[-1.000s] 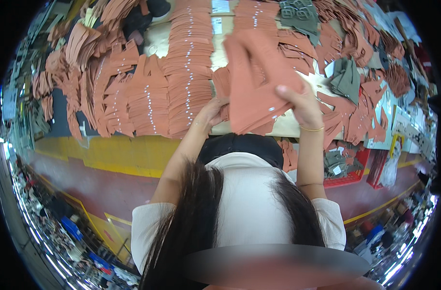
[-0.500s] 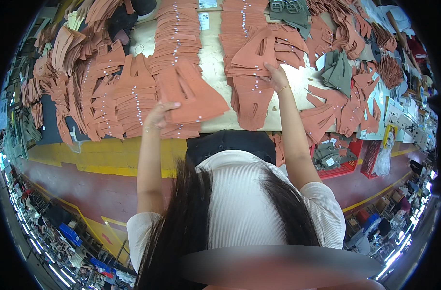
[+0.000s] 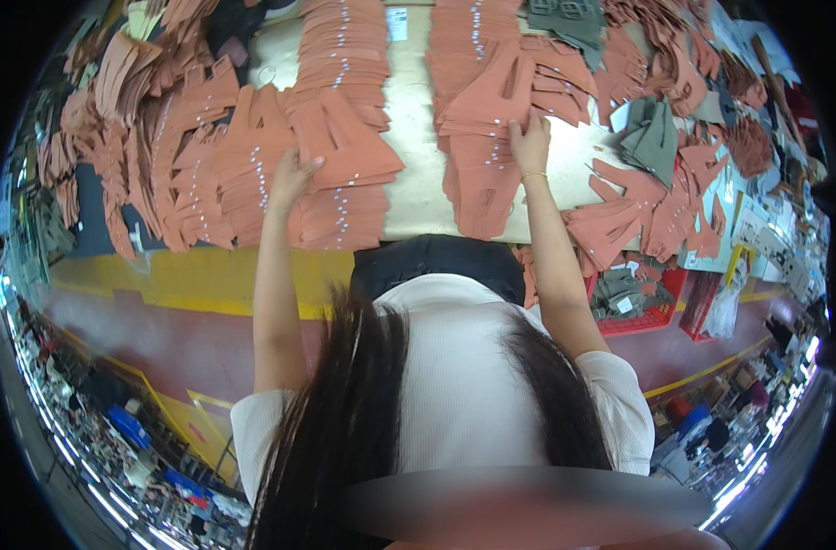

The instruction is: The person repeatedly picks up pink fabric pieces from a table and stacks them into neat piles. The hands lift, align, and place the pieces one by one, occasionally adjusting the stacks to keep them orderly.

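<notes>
Over the bench (image 3: pixel 407 160), much looks done: the left row (image 3: pixel 344 46) and right row (image 3: pixel 456 32) of orange pieces lie overlapped. The loose pile (image 3: pixel 610 225) at right seems unsorted. A left slotted piece (image 3: pixel 367 158) and a right slotted piece (image 3: pixel 477 99) lie atop these rows. The left hand (image 3: pixel 292 179), thumb spread, and right hand (image 3: pixel 530 145), fingers slightly bent, touch their edges; whether either grips, I cannot tell.

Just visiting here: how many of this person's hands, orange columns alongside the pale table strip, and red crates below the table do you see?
Hands: 2 (left hand, right hand)
Orange columns: 2 (left column, right column)
Red crates: 2 (left crate, right crate)
Total: 6
</notes>
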A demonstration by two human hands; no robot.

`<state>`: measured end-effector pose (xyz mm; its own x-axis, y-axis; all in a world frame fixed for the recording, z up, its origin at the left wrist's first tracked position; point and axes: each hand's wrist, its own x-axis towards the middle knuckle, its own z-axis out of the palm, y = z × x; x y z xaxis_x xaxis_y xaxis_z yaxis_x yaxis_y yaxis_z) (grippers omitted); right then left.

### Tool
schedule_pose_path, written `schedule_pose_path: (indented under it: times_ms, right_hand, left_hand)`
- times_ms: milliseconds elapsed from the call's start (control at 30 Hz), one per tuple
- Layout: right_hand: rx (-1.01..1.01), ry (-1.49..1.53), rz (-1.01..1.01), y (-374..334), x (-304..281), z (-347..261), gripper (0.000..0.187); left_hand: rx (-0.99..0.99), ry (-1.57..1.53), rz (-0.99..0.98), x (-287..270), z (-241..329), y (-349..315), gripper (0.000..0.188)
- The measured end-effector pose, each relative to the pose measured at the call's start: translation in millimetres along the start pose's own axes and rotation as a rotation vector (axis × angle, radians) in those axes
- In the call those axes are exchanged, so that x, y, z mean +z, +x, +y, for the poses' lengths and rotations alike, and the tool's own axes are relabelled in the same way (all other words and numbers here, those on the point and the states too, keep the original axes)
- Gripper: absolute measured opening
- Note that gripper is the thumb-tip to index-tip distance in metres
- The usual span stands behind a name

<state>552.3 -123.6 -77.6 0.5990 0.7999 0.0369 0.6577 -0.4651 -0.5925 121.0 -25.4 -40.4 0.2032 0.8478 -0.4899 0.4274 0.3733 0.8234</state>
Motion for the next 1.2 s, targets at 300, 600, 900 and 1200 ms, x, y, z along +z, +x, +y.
schedule_pose_path:
  times_ms: [300,600,900,1200]
  right_hand:
    - [-0.014,-0.199,-0.027,-6,1,-8,0.054]
    - [-0.315,-0.188,0.094,-14,-16,-58,0.033]
    - [-0.365,0.454,-0.639,-98,71,-174,0.014]
    - [-0.899,0.278,-0.628,-96,75,-153,0.023]
  left_hand:
    - [0.116,0.528,0.240,11,25,-12,0.060]
    - [0.158,0.643,0.266,34,37,-33,0.051]
    - [0.211,0.627,0.310,41,35,-28,0.050]
    - [0.151,0.571,0.288,40,39,-30,0.048]
